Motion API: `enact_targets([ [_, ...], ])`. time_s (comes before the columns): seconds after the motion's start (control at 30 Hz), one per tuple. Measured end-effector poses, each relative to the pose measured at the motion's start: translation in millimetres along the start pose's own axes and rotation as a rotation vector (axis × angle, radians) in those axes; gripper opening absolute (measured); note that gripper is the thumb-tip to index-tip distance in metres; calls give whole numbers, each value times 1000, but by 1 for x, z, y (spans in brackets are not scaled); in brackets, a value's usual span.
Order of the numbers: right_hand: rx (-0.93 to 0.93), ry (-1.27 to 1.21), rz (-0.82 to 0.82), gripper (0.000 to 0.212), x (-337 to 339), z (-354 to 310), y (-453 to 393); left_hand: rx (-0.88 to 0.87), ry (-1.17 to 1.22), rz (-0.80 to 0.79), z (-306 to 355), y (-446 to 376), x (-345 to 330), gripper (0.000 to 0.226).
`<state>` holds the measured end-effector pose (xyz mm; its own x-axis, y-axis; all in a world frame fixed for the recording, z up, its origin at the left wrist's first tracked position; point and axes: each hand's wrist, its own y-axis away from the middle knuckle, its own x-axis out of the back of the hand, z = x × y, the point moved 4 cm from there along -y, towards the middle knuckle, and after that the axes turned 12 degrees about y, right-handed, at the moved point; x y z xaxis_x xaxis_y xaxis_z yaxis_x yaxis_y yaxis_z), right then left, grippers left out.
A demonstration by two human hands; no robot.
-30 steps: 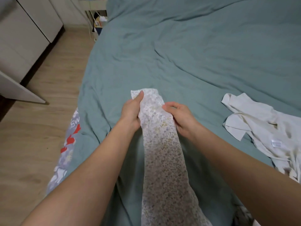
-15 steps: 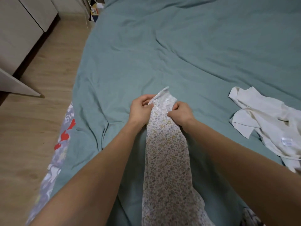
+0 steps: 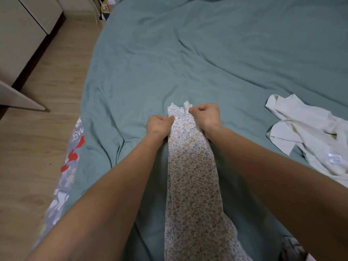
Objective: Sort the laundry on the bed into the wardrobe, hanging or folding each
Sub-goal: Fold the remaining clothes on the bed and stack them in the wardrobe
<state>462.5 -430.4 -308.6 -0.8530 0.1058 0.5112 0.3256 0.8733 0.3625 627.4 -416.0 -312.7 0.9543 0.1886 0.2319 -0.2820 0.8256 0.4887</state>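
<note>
A long, narrow floral garment (image 3: 192,176), white with small yellow and grey flowers, lies stretched along the teal bed (image 3: 207,59) toward me. My left hand (image 3: 159,126) pinches its far end at the left edge. My right hand (image 3: 206,114) pinches the same end at the right edge. Two small tips of fabric stick out beyond my fingers. A cream-white garment (image 3: 308,136) lies crumpled on the bed to the right, its label showing.
White wardrobe fronts (image 3: 20,34) stand at the left across a strip of wooden floor (image 3: 37,129). A grey printed sheet with red shapes (image 3: 69,162) hangs at the bed's left edge. Small items sit on the floor at the bed's far corner (image 3: 106,8).
Both hands went from flat holds on the floral garment's end to pinching its two edges with curled fingers. The end has narrowed and two fabric tips now stick out.
</note>
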Motion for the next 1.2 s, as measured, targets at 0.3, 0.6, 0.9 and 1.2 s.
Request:
enact_targets([
  [0.3,45,94,80,24,6,2,-9,-181,37,123,-3,1,10,8],
  [0.6,226,290,40,19,39,24,86,-233,-98,48,-32,81,37,10],
  [0.9,41,375,-147,11,66,77,177,-82,-210,-44,-94,179,54,11],
  [1.2,-12,522,-135,34,68,107,223,80,-46,-45,-118,202,52,32],
])
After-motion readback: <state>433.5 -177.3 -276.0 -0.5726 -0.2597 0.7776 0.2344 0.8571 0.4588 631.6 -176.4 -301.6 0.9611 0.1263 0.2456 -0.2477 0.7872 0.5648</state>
